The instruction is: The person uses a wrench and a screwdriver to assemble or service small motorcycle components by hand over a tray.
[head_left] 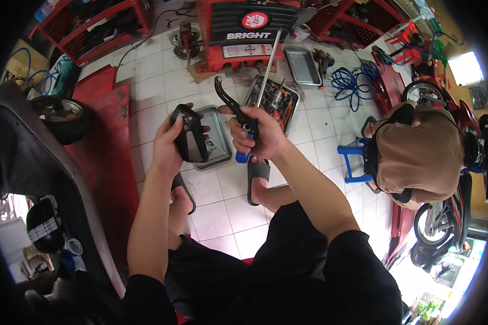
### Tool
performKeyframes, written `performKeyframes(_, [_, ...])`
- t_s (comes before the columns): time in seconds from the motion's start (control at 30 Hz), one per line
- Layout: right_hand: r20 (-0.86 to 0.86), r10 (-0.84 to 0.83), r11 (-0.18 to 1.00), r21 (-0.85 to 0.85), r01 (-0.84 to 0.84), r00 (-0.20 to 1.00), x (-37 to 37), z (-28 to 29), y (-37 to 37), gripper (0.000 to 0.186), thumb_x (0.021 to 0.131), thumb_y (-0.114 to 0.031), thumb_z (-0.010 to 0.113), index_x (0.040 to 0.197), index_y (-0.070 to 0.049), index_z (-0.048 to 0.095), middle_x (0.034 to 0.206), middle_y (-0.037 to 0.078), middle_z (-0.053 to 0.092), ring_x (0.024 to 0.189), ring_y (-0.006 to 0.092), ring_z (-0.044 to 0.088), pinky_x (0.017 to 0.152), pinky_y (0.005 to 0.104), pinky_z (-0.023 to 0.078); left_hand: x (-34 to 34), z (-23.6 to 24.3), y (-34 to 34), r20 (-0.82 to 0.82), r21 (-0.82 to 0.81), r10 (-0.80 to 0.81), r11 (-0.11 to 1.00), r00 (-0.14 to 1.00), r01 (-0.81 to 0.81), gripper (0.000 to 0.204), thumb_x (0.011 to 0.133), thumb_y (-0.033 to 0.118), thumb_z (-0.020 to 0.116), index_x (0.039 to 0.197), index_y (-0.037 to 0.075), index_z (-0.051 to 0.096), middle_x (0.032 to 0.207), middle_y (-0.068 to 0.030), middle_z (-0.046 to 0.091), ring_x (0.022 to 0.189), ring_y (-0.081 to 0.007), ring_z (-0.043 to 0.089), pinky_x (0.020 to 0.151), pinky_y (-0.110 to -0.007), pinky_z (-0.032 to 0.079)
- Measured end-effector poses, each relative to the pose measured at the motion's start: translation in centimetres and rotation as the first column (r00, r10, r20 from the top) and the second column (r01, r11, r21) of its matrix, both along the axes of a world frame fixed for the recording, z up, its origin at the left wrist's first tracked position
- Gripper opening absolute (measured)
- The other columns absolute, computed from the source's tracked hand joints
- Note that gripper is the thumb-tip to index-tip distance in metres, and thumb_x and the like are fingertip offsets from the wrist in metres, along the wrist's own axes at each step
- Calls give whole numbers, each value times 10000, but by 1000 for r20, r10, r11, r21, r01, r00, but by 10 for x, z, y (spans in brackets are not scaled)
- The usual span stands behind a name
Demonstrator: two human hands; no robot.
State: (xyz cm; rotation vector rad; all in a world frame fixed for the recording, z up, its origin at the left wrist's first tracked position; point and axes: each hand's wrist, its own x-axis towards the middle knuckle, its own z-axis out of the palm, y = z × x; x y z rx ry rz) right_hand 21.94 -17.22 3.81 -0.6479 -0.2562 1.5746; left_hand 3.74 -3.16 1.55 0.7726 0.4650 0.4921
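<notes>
My left hand (165,143) is closed around a black, elongated motorcycle part (194,138) with a grey panel and small screw heads near its top; its exact kind I cannot make out. Level with it on the right, my right hand (267,132) grips two things together. One is a screwdriver (269,67) with a long metal shaft pointing up and away and a blue handle below the fist. The other is a curved black brake or clutch lever (229,97), its rounded tip toward the upper left. A small gap separates the two hands.
Below my hands lies a metal tray (217,129) with small parts. Beyond stand a tool-filled tray (295,111), another grey tray (305,67) and a red cabinet (211,40). Right are a coiled blue hose (350,86) and a person (417,154); left, a red platform (103,157).
</notes>
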Motion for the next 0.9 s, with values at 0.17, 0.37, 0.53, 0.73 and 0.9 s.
performKeyframes(0.17, [843,-76,997,46,69,533,-7,-4,-9,368,972,-146,539,1289,39,566,704,11,511,532,83,423,499,261,383,4,5,-4,-59,39,23,999,998,-20,399,1022,219,481,1350,-9,479,1137,-171,637,986,-317,677,848,-422,567])
performKeyframes(0.37, [968,-242,968,237,-84,-61,-16,-13,-9,440,826,-126,681,1221,49,604,859,172,652,719,302,630,664,359,505,0,7,-2,-58,17,49,999,997,-48,400,1001,228,547,1326,1,501,1068,-125,661,910,-247,694,782,-382,578])
performKeyframes(0.53, [973,-197,976,183,-114,-120,-20,-13,-5,456,805,-124,696,1223,34,607,878,189,655,768,352,652,688,385,517,-2,1,0,-65,95,24,995,998,-17,420,1006,256,525,1343,6,501,1109,-147,662,958,-238,681,826,-375,578])
performKeyframes(0.73, [949,-250,959,216,-183,-194,-14,-16,-5,441,837,-91,677,1242,54,581,814,189,612,714,351,627,646,377,497,1,-6,-2,-115,175,44,984,992,-24,424,1022,265,493,1335,-20,501,1129,-150,659,981,-229,672,840,-380,575])
performKeyframes(0.9, [959,149,987,-128,-101,242,-10,-1,-9,298,949,-214,598,1162,-8,634,700,43,560,583,172,542,540,316,439,-2,-4,-3,-76,53,-24,998,997,28,459,1019,316,516,1351,0,497,1087,-81,650,909,-190,669,808,-343,560])
